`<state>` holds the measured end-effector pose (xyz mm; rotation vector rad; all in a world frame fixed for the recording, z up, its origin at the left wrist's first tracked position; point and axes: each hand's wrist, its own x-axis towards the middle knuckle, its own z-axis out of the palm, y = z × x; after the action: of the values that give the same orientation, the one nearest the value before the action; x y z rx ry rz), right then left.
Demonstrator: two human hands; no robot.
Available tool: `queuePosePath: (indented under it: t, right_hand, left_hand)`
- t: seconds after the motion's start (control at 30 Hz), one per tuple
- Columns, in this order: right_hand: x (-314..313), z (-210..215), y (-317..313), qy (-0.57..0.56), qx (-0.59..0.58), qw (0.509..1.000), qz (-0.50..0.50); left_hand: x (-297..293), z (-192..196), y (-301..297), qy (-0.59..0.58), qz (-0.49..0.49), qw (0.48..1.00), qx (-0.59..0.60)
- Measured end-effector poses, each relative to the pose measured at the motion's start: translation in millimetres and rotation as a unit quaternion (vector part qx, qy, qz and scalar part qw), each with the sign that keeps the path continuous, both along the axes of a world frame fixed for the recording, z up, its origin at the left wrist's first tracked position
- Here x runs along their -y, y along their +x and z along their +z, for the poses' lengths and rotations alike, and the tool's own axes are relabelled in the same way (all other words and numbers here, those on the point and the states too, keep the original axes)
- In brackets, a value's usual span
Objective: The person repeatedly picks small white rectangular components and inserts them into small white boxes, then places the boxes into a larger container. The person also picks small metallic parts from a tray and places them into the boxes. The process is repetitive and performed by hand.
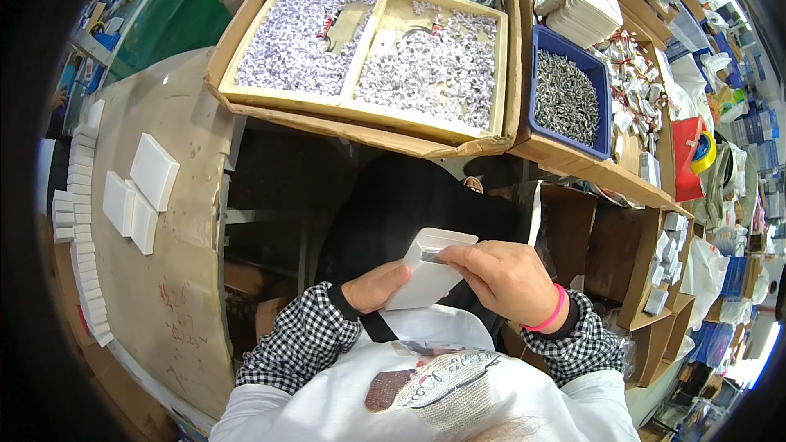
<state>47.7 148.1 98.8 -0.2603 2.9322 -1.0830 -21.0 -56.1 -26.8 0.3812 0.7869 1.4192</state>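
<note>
A small white box (pixel 422 282) with its top flap raised is over my lap. My left hand (pixel 377 286) is closed around the box's left side, thumb along its front. At the box's mouth, my right hand (pixel 503 278) has its fingers bent together and reaching into the opening. Something greyish shows under those fingertips, too covered to name. On the table to my left lie several closed white boxes (pixel 154 170), one partly leaning on another.
A divided wooden tray (pixel 352 100) of tiny white pieces sits ahead, beside a blue bin (pixel 607 106) of small metal parts. White cards (pixel 585 12) are stacked behind the bin. Rows of white boxes (pixel 82 221) line the left table (pixel 188 295). Open cartons (pixel 610 254) stand right.
</note>
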Motion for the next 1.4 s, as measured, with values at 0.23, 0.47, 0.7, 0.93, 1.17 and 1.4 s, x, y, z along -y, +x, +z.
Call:
queuePosePath:
  t: [0.23,0.47,0.7,0.93,1.17,1.4]
  right_hand:
    - [10,-36,23,-0.253,0.015,0.941,-0.224]
    - [38,-94,46,-0.539,0.076,0.798,-0.257]
    - [42,-102,53,-0.553,-0.003,0.792,-0.258]
    - [26,-98,51,-0.348,0.014,0.912,-0.216]
    - [20,-97,47,-0.439,0.062,0.878,-0.183]
    - [16,-104,53,-0.451,0.079,0.869,-0.189]
  left_hand:
    - [15,-6,14,0.004,0.145,0.985,0.095]
    - [15,-4,36,-0.063,0.3,0.938,-0.165]
    - [12,4,39,-0.053,0.369,0.885,-0.281]
    - [15,13,34,-0.089,0.317,0.88,-0.343]
    - [10,19,21,-0.095,0.3,0.896,-0.314]
    - [9,25,22,-0.163,0.256,0.87,-0.388]
